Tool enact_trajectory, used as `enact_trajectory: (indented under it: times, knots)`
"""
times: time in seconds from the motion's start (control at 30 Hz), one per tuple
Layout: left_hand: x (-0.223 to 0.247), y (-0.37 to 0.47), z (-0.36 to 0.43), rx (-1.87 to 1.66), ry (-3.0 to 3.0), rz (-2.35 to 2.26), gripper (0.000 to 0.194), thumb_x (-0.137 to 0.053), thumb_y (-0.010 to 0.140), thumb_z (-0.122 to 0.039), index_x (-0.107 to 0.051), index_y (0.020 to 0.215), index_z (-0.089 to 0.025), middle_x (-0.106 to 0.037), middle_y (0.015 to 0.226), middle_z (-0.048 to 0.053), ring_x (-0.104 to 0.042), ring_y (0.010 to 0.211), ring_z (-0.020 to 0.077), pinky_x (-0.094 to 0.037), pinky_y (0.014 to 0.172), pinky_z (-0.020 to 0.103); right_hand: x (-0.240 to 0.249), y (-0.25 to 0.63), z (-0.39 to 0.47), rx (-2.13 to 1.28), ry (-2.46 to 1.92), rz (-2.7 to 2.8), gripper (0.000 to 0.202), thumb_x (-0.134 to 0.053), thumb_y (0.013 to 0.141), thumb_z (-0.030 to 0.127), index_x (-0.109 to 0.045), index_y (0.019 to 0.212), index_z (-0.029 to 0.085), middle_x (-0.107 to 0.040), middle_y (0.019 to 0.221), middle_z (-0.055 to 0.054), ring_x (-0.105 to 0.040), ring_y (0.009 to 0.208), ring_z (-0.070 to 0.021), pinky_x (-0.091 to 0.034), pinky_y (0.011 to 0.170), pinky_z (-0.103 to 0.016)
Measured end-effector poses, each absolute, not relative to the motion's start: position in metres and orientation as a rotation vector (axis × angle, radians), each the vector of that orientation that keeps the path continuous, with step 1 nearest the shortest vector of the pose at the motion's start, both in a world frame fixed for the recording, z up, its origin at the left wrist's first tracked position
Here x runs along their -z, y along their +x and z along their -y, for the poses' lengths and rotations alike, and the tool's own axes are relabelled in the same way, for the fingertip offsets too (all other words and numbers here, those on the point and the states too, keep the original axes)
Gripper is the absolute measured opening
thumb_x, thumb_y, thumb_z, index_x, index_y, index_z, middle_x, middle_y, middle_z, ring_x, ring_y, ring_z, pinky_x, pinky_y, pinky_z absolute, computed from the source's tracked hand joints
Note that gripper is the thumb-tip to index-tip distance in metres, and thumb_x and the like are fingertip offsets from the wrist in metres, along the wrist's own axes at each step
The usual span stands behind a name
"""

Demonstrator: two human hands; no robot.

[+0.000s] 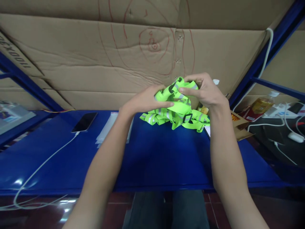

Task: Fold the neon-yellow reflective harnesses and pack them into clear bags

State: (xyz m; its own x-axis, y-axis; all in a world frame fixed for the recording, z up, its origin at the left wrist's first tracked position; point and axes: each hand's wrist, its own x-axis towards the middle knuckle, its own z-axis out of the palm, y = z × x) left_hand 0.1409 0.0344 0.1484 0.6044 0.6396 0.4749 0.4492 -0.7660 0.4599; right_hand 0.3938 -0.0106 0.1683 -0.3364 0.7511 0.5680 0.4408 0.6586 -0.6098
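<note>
A tangle of neon-green straps [177,109] with silvery reflective stripes and a black buckle lies bunched toward the back of the blue table, its upper part lifted between both hands. My left hand [149,99] is closed around the left side of the raised straps, thumb across the front. On the other side, my right hand [205,89] pinches the top loops between thumb and fingers. Some fingertips of both hands are hidden behind the material. The lower straps rest on the tabletop [164,159].
Clear plastic bags [107,128] lie left of the straps, beside a black phone [84,122] on a white cable. At the right are an open cardboard box [239,127], a bottle [263,103] and white cables. Cardboard [83,57] backs the table between blue posts.
</note>
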Motion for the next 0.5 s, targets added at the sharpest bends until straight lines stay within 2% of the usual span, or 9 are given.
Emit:
enact_trajectory:
  times: [0.07,0.2,0.3,0.4,0.5]
  knots:
    - [-0.149,0.128,-0.042,-0.948,2.575,-1.080,0.050,-0.091,0.081,-0.062,-0.073,0.106,-0.023,-0.077,0.105,0.008,-0.071,0.106,0.0364,-0.055,0.102,0.050,-0.163,0.396,0.001,-0.396,-0.949,1.929,0.061,-0.081,0.077,0.087,-0.075,0.091,0.027,-0.074,0.091,-0.006,-0.068,0.091,-0.0290,-0.060,0.076,-0.044]
    - [-0.150,0.098,-0.056,-1.281,2.485,-1.297,0.046,-0.096,0.076,-0.049,-0.067,0.102,-0.025,-0.073,0.113,0.012,-0.062,0.131,0.0442,-0.052,0.111,0.054,-0.149,0.400,-0.025,-0.348,-0.968,1.744,0.058,-0.073,0.088,0.083,-0.075,0.098,0.026,-0.074,0.094,-0.008,-0.070,0.084,-0.0274,-0.061,0.071,-0.046]
    - [-0.154,0.088,-0.053,-1.238,2.542,-1.238,0.053,-0.098,0.073,-0.057,-0.069,0.102,-0.025,-0.072,0.121,0.013,-0.058,0.136,0.0451,-0.047,0.121,0.059,-0.144,0.398,-0.035,-0.306,-0.982,1.698,0.063,-0.064,0.092,0.085,-0.076,0.107,0.026,-0.075,0.098,-0.009,-0.072,0.086,-0.0290,-0.062,0.073,-0.047]
    - [-0.160,0.097,-0.037,-1.209,2.559,-1.039,0.067,-0.093,0.078,-0.068,-0.072,0.126,-0.026,-0.069,0.144,0.013,-0.058,0.142,0.0414,-0.046,0.124,0.058,-0.148,0.389,-0.027,-0.224,-1.027,1.773,0.064,-0.066,0.090,0.087,-0.076,0.109,0.027,-0.075,0.099,-0.009,-0.072,0.095,-0.0314,-0.063,0.079,-0.048]
    - [-0.162,0.114,-0.024,-1.248,2.543,-0.783,0.070,-0.089,0.086,-0.063,-0.067,0.143,-0.030,-0.062,0.159,0.010,-0.054,0.151,0.0373,-0.047,0.126,0.052,-0.157,0.380,-0.009,-0.230,-1.013,1.878,0.060,-0.074,0.086,0.084,-0.075,0.099,0.026,-0.074,0.095,-0.007,-0.070,0.099,-0.0315,-0.063,0.084,-0.047]
